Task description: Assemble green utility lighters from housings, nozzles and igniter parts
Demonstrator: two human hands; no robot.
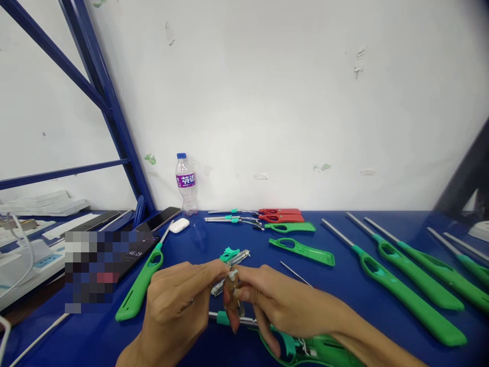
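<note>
My left hand (173,303) and my right hand (284,298) meet at the front middle of the table. Between their fingertips they pinch a small translucent part (232,285) of a lighter, partly covered by the fingers. Below my right hand lies an opened green long-neck lighter (332,349), its inner pieces exposed and its metal tube (248,321) pointing left. Just beyond the fingertips are loose clear parts (240,256) and teal trigger pieces (228,254). A thin metal rod (294,272) shows behind my right hand.
Assembled green lighters (412,290) lie at right, another (139,288) at left. Green half-shells (305,251), red shells (282,214) and metal tubes (225,219) lie toward the wall. A bottle (186,186), white case (179,226) and phones (158,219) stand or lie back left.
</note>
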